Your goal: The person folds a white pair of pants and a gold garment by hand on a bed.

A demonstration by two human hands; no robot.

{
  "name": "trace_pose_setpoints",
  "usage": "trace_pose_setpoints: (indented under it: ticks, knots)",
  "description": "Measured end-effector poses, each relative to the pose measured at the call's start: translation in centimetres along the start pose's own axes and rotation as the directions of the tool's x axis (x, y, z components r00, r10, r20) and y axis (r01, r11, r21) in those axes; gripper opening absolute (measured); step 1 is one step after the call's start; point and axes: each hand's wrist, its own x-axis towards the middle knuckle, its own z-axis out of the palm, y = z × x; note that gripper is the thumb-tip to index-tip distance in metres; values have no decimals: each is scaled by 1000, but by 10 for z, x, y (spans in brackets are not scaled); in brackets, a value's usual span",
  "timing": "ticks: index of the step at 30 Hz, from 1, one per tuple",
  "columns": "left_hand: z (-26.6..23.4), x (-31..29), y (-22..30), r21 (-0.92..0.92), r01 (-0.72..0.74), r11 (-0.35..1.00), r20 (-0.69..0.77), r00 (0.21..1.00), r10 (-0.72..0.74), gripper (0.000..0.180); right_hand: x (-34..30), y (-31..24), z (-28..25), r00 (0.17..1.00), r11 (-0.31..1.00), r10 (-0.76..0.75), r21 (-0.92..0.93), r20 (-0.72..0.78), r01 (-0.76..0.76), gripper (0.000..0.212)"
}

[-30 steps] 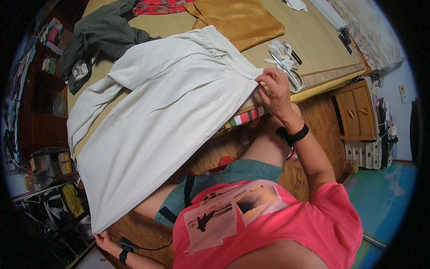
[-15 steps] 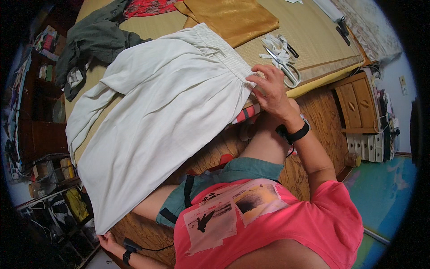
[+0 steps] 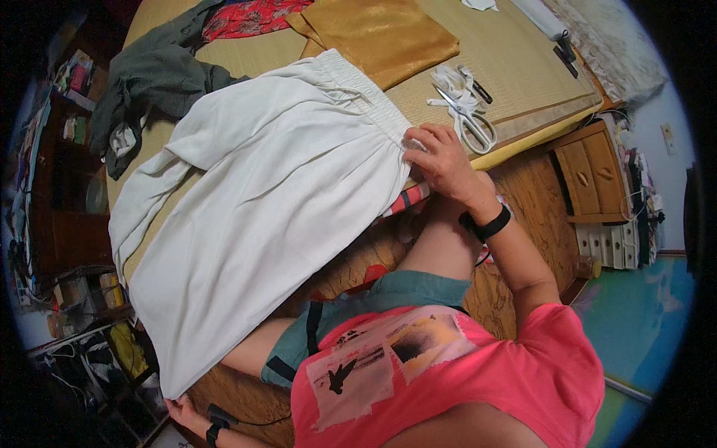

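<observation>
A pair of white wide-legged trousers [image 3: 246,179] with a gathered elastic waistband [image 3: 364,93] lies across the mat-covered bed. My right hand [image 3: 442,160] is closed on the near end of that waistband, fingers curled over the cloth. At the lower left, my left hand [image 3: 181,411] pinches the bottom corner of the nearer leg, which hangs past the bed's edge over my thigh. Scissors with white handles [image 3: 474,127] lie just beyond my right hand, among white fabric scraps [image 3: 452,82].
Golden-brown cloth [image 3: 381,41] lies behind the trousers, beside red patterned fabric [image 3: 254,20]. A dark grey-green garment [image 3: 153,78] is heaped at the far left. A small black-handled tool [image 3: 476,86] rests by the scraps. A wooden cabinet [image 3: 594,172] stands at the right.
My right hand's fingers have closed in on the waistband end, where they were more spread before. The left hand keeps its pinch on the leg corner. The whole view has shifted slightly.
</observation>
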Motion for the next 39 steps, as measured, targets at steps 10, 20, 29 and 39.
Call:
trace_pose_setpoints:
  ticks: [10, 20, 29, 39]
  knots:
    - [-22, -48, 59, -129, -45, 991, 51, 997, 52, 51, 9, 13, -33, 999, 998, -32, 49, -7, 32, 31]
    - [-53, -4, 20, -965, 239, 111, 111, 751, -651, 29, -9, 1, -78, 969, 976, 5, 209, 248, -59, 19]
    - [-78, 74, 13, -848, 200, 491, -2, 925, -379, 25, 38, 18, -72, 907, 605, 164, 687, 389, -404, 19]
    - [38, 259, 250, -926, 191, 327, 105, 959, -264, 34, 144, 60, 55, 866, 539, 443, 703, 232, -464, 13]
